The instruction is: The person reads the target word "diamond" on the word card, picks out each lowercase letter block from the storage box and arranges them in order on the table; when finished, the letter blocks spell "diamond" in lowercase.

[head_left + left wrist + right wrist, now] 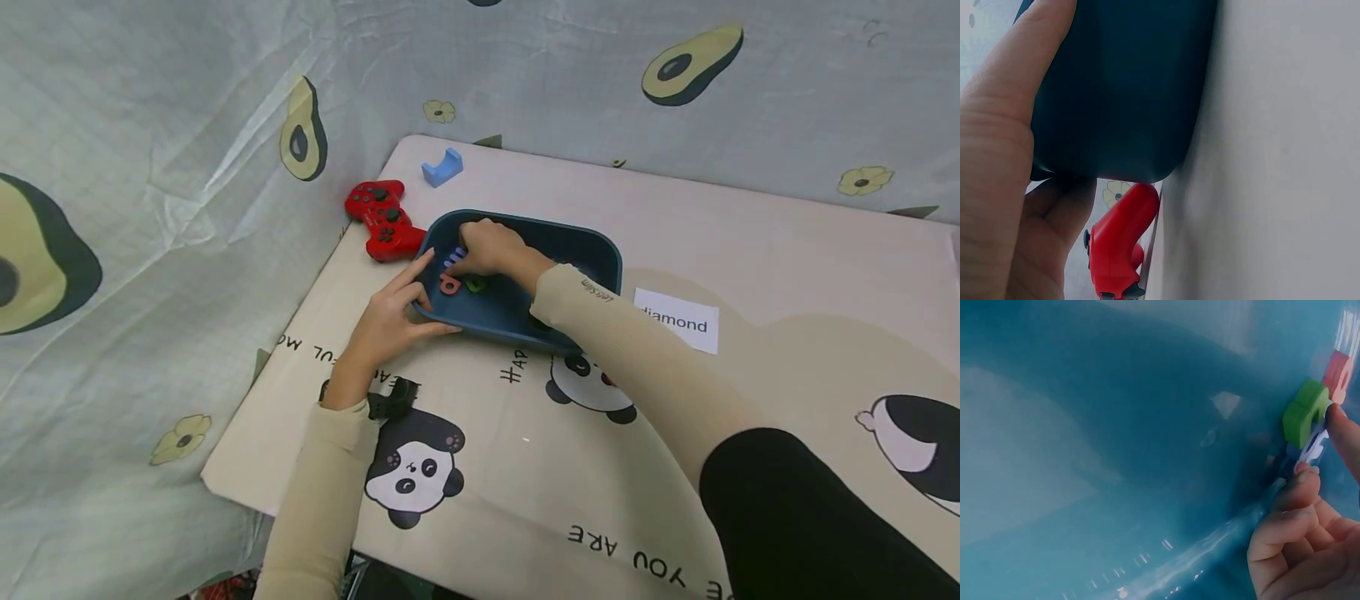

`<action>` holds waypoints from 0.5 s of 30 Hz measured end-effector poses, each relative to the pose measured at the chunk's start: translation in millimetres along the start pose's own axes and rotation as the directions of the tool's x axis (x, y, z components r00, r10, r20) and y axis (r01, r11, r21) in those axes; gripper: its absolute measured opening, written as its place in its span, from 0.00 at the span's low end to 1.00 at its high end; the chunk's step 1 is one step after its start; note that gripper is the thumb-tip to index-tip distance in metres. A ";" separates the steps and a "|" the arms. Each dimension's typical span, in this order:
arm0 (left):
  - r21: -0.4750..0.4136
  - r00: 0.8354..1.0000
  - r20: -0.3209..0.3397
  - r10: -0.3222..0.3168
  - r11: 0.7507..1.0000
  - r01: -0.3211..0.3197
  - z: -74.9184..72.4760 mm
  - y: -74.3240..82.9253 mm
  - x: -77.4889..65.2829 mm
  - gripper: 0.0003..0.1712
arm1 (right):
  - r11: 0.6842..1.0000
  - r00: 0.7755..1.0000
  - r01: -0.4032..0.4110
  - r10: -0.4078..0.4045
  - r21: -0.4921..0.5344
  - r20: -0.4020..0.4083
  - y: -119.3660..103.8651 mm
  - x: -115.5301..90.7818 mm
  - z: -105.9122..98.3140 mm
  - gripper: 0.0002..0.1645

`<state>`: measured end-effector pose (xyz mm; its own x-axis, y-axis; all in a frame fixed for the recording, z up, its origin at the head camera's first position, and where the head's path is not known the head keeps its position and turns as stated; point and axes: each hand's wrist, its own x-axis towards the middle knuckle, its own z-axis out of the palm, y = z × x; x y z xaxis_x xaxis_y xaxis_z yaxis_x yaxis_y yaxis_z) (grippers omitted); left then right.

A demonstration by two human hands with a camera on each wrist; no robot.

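My right hand (489, 248) reaches into a dark blue plastic bin (517, 321) at its left end. Thumb and forefinger pinch a small purple letter (453, 257), which shows pale between the fingertips (1307, 481) in the right wrist view. Beside it on the bin floor lie a pink letter (449, 284) and a green letter (476, 285); both also show in the right wrist view. My left hand (390, 321) holds the bin's near left corner, thumb along the front wall and fingers at the left end. The forearm hides part of the bin's right side.
A red game controller (386, 221) lies against the bin's left side. Behind it stands a light blue U-shaped piece (442, 167). A white card (678, 321) printed "diamond" lies to the right, partly covered by the right sleeve. Curtains hang at the left and back.
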<state>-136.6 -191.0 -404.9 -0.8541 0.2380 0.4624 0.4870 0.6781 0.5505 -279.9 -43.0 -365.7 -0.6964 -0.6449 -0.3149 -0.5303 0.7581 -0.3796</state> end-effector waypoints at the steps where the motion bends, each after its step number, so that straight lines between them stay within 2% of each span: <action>1: -0.004 1.000 -0.002 0.005 1.000 -0.005 -0.1 0.2 0.2 0.23 | 1.000 1.000 -0.002 0.002 -0.002 -0.001 -0.1 -0.2 0.1 0.28; 8: -0.004 1.000 0.004 0.006 1.000 -0.006 0.2 -0.1 -0.1 0.23 | 1.000 1.000 -0.010 0.010 0.021 0.008 0.7 -1.7 0.7 0.28; 15: 0.003 1.000 0.004 0.001 1.000 -0.001 -1.8 -0.7 -0.1 0.23 | 0.996 0.999 0.044 -0.043 0.076 -0.011 2.6 -5.0 -6.3 0.32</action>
<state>-136.5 -192.8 -404.1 -0.8543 0.2418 0.4602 0.4875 0.6797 0.5480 -280.9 -37.2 -359.6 -0.6780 -0.6760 -0.2886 -0.5223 0.7194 -0.4579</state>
